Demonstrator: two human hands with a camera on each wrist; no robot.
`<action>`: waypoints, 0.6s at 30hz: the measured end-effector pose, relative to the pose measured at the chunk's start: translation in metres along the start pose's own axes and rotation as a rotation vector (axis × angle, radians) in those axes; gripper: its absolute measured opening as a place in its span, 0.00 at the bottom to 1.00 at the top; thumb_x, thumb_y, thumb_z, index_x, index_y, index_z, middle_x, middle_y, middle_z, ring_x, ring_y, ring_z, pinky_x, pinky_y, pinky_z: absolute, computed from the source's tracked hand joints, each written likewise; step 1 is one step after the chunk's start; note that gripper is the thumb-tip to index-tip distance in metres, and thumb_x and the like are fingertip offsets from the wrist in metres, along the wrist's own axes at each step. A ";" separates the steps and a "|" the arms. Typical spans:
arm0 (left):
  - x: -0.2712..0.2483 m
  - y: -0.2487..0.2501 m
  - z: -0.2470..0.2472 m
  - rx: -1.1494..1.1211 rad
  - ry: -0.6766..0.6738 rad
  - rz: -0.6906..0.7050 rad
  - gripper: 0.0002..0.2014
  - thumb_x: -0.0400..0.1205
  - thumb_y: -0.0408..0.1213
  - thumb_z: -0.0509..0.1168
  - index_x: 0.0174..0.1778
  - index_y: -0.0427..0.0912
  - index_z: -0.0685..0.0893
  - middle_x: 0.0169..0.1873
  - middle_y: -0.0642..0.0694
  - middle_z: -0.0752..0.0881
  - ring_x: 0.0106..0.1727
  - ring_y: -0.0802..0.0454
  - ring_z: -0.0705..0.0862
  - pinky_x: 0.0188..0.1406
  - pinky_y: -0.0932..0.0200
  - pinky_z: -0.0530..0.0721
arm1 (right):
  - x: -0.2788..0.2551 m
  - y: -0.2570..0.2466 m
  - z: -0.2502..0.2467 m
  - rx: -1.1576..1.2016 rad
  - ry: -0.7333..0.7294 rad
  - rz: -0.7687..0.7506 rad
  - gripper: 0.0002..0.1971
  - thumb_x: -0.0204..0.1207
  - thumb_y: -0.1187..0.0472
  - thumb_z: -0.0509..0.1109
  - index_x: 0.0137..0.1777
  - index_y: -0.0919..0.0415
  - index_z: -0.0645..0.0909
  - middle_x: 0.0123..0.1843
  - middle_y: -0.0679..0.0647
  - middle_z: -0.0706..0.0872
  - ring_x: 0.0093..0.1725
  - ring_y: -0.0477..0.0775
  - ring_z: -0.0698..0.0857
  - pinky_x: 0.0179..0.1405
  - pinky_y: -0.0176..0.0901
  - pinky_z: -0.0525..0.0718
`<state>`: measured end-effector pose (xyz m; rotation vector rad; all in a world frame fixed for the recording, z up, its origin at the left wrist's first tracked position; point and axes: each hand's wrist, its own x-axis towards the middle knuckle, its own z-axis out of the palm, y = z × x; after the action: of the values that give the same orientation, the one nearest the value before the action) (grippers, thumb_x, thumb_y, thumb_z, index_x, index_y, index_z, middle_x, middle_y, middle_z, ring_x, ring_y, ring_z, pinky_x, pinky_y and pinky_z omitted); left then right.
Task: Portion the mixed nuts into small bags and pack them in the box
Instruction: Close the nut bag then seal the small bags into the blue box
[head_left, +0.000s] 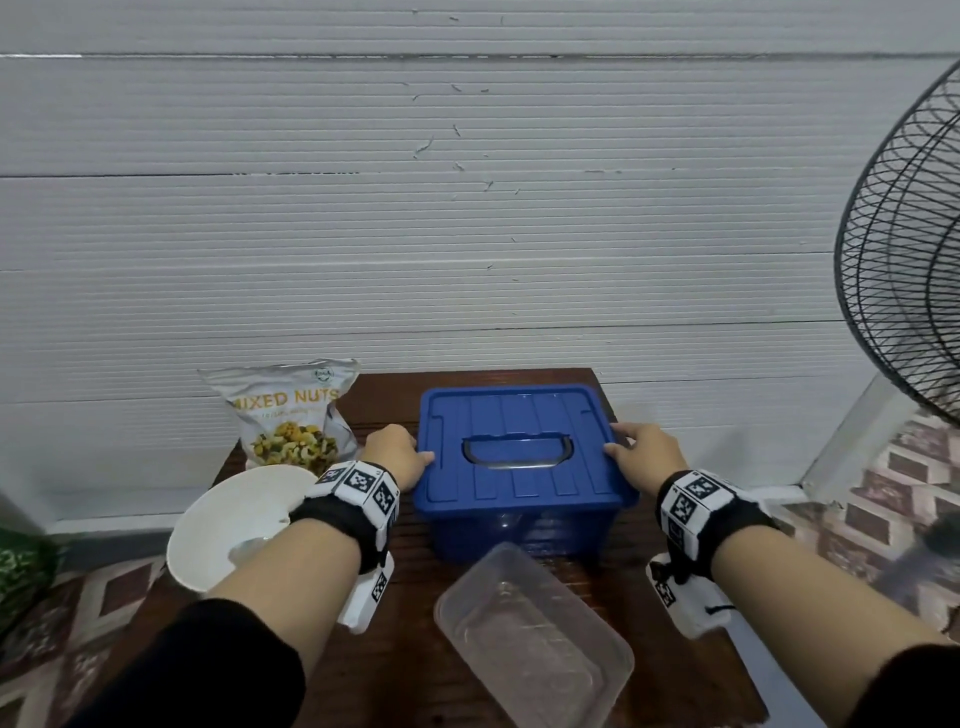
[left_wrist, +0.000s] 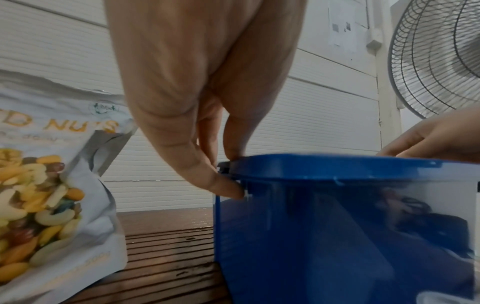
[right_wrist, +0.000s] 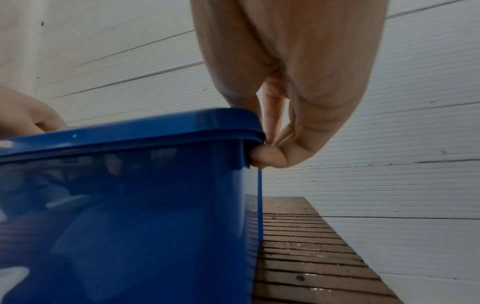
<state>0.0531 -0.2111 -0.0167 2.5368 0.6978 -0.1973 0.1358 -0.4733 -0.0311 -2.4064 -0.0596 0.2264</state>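
Early stage: left hand (head_left: 395, 454) and right hand (head_left: 641, 457) each pinch opposite rims of the lidded blue plastic box (head_left: 519, 457) mid-table, sealed white mixed-nuts pouch (head_left: 291, 410) stands behind-left, nothing portioned, no small bags visible.

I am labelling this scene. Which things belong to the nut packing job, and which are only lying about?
For the job:
blue box
blue lid, held by left hand and right hand
mixed nuts bag

Lying about:
white bowl
clear container
fan
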 end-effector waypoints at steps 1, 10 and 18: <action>0.002 0.000 0.000 0.002 -0.008 0.000 0.16 0.84 0.44 0.65 0.58 0.34 0.85 0.51 0.41 0.87 0.57 0.43 0.85 0.47 0.57 0.78 | 0.001 0.001 0.001 0.007 0.001 0.004 0.20 0.82 0.63 0.65 0.74 0.63 0.75 0.70 0.61 0.81 0.69 0.60 0.79 0.65 0.44 0.75; 0.032 0.008 -0.009 -0.081 0.041 0.013 0.13 0.84 0.41 0.66 0.53 0.33 0.85 0.46 0.39 0.84 0.49 0.44 0.82 0.55 0.53 0.79 | 0.029 -0.011 0.000 0.024 0.020 -0.013 0.21 0.83 0.64 0.63 0.75 0.64 0.73 0.71 0.62 0.80 0.70 0.61 0.78 0.66 0.42 0.73; 0.069 0.017 -0.012 -0.052 0.032 0.026 0.13 0.84 0.41 0.65 0.50 0.32 0.85 0.49 0.38 0.86 0.52 0.41 0.83 0.49 0.54 0.78 | 0.070 -0.024 0.002 0.009 0.021 -0.002 0.19 0.83 0.65 0.63 0.74 0.64 0.74 0.68 0.65 0.82 0.68 0.64 0.79 0.66 0.46 0.75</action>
<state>0.1216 -0.1873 -0.0167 2.5031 0.6733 -0.1284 0.2049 -0.4466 -0.0270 -2.3990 -0.0507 0.1999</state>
